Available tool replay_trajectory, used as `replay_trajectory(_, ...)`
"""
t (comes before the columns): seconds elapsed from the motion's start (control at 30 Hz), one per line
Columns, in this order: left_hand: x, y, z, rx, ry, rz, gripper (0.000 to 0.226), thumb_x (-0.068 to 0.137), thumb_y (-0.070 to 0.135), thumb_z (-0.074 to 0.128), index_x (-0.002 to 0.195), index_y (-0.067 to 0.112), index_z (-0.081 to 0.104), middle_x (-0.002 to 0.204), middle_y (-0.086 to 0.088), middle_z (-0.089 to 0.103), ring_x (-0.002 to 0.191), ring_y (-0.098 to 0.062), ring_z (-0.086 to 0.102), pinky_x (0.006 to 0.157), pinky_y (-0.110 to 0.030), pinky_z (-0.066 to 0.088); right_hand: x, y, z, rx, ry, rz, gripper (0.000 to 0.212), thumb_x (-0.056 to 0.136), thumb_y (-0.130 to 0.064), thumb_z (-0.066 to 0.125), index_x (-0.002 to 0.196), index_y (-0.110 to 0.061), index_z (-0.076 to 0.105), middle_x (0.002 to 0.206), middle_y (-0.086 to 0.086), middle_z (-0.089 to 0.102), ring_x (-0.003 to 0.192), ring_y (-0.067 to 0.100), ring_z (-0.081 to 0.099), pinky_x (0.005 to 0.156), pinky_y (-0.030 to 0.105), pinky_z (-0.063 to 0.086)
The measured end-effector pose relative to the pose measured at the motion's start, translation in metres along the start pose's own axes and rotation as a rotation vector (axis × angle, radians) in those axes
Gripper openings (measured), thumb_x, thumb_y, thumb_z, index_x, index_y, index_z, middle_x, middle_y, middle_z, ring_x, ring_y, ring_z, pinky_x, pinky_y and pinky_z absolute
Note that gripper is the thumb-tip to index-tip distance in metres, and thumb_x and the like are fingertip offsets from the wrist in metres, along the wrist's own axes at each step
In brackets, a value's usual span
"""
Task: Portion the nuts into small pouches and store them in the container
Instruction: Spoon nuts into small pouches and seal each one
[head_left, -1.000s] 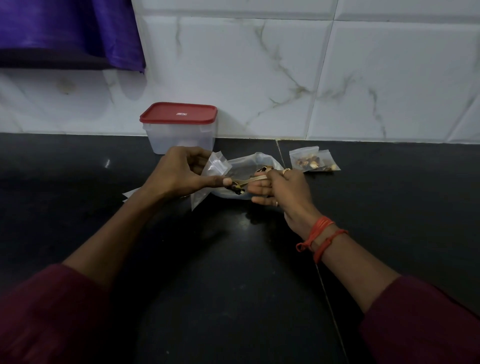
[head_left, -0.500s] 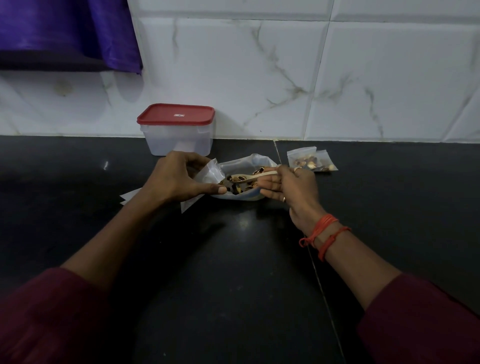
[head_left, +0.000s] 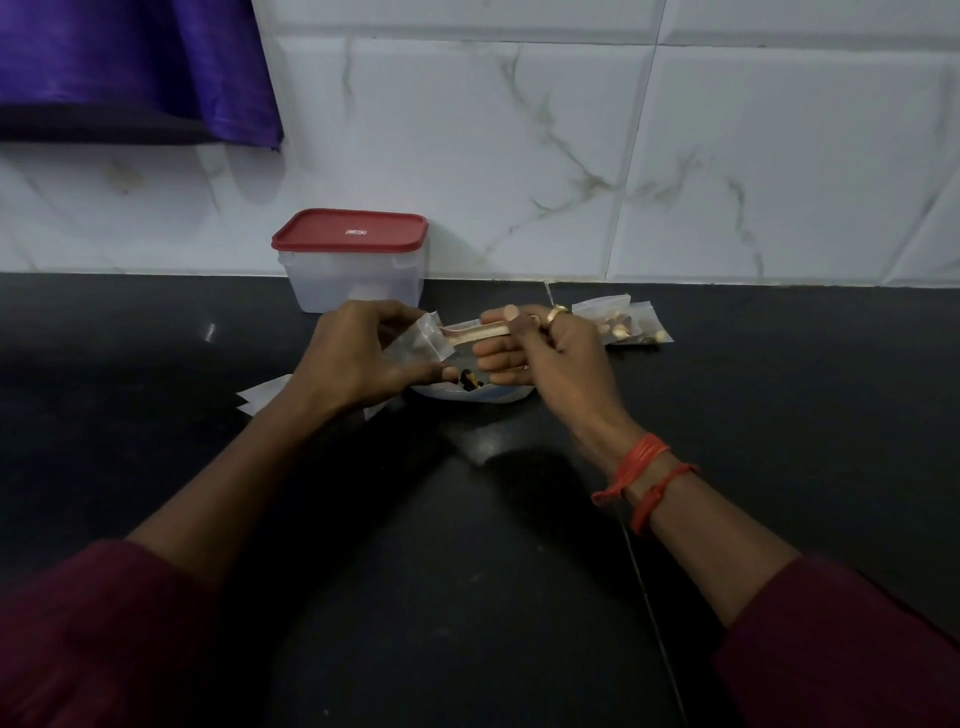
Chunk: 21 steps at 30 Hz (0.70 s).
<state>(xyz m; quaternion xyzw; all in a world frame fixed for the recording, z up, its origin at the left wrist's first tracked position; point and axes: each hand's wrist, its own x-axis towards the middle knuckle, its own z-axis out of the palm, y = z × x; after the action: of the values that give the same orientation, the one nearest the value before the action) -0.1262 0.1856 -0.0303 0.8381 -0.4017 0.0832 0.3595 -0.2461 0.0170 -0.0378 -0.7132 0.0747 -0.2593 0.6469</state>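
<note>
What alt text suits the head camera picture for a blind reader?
A left hand holds a small clear pouch while the right hand holds a spoon at its mouth, over a black counter. A red-lidded container stands behind them.

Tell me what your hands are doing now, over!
Left grip pinches small pouch; right grip holds spoon at its mouth. Filled pouches lie right. Container lid on, in the way.

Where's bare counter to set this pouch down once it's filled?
Bare counter lies right of the filled pouches, left of the container, and nearer than the left hand and right hand. Crowded around the nut bag, between container, empty pouches and filled pouches.
</note>
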Motion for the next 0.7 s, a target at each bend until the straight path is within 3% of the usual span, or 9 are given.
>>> replay_trajectory(0.13, -0.001, 0.002, -0.004, -0.133, 0.020, -0.022, 0.075, 0.057, 0.057, 0.077, 0.120, 0.019, 0.067, 0.101, 0.013, 0.066, 0.088, 0.005, 0.061, 0.074, -0.011, 0.047, -0.001, 0.002, -0.004, -0.214, -0.156, -0.218, 0.014, 0.099, -0.024, 0.062, 0.109, -0.025, 0.072, 0.095, -0.001, 0.076, 0.081, 0.010, 0.072, 0.064, 0.019, 0.052)
replay_trajectory(0.27, 0.001, 0.000, -0.005, -0.260, -0.008, -0.052, 0.069, 0.057, 0.048, 0.082, 0.119, 0.021, 0.067, 0.104, 0.013, 0.069, 0.099, -0.001, 0.065, 0.086, -0.019, 0.054, 0.002, 0.003, -0.009, -0.203, -0.178, -0.295, 0.015, 0.100, -0.024, 0.061, 0.111, -0.026, 0.071, 0.097, -0.002, 0.075, 0.072, 0.009, 0.067, 0.059, 0.012, 0.046)
replay_trajectory(0.47, 0.005, -0.013, -0.006, -0.368, 0.005, -0.160, 0.065, 0.063, 0.035, 0.087, 0.121, 0.016, 0.065, 0.108, 0.005, 0.072, 0.099, -0.007, 0.069, 0.081, -0.022, 0.058, 0.005, 0.003, -0.010, -0.047, -0.010, -0.278, 0.020, 0.103, -0.023, 0.054, 0.115, -0.019, 0.070, 0.091, 0.004, 0.076, 0.060, 0.011, 0.061, 0.050, 0.016, 0.046)
replay_trajectory(0.6, 0.007, -0.017, -0.010, -0.531, 0.038, -0.324, 0.071, 0.052, 0.047, 0.084, 0.115, 0.020, 0.066, 0.106, 0.003, 0.073, 0.097, -0.013, 0.070, 0.070, -0.031, 0.061, 0.008, 0.003, -0.012, 0.018, 0.169, -0.215, 0.025, 0.106, -0.027, 0.048, 0.108, -0.016, 0.071, 0.084, -0.001, 0.075, 0.054, 0.006, 0.059, 0.047, 0.015, 0.044)
replay_trajectory(0.7, 0.008, -0.017, -0.013, -0.649, 0.042, -0.410, 0.071, 0.041, 0.051, 0.084, 0.105, 0.025, 0.067, 0.105, 0.003, 0.074, 0.099, -0.017, 0.070, 0.082, -0.044, 0.059, 0.008, 0.008, -0.015, -0.096, 0.250, -0.215, 0.027, 0.106, -0.028, 0.048, 0.104, -0.014, 0.072, 0.080, -0.001, 0.075, 0.053, 0.003, 0.061, 0.047, 0.013, 0.044)
